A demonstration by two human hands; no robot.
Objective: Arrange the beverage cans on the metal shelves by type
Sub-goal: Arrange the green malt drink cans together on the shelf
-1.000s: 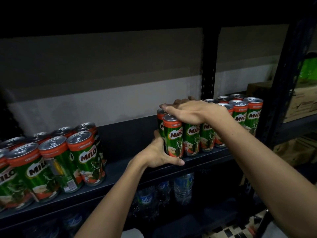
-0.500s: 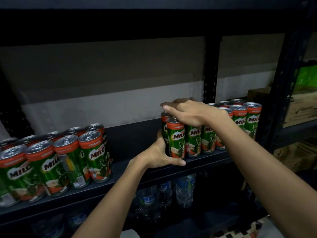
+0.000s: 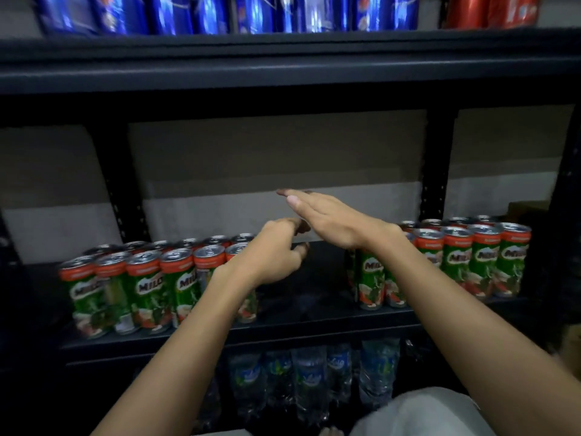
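From the head view, both my hands are over the bare middle of the shelf (image 3: 308, 322) and neither holds anything: my left hand (image 3: 270, 256) hangs with its fingers (image 3: 298, 226) loosely curled on nothing, and my right hand (image 3: 330, 220) is flat, fingers straight, crossing above the left. The Milo cans sit in two blocks on this shelf: the left cans (image 3: 147, 284) run toward the left end, two rows deep, and the right cans (image 3: 465, 262) fill the right end by the post (image 3: 435, 171). My right wrist lies just over the nearest can of the right block, and my left forearm crosses in front of the last cans of the left block. I think the risk lies there: a careless sweep of either arm could knock an end can over, and the front rows stand near the front edge, so one tipped can could roll off or topple its neighbours. Every can stands upright, long axis vertical, pull-tab top up, most with labels facing the front edge. Blue cans (image 3: 195, 12) and red cans (image 3: 490, 9) stand on the shelf above, blurred; bottles (image 3: 308, 372) sit below.
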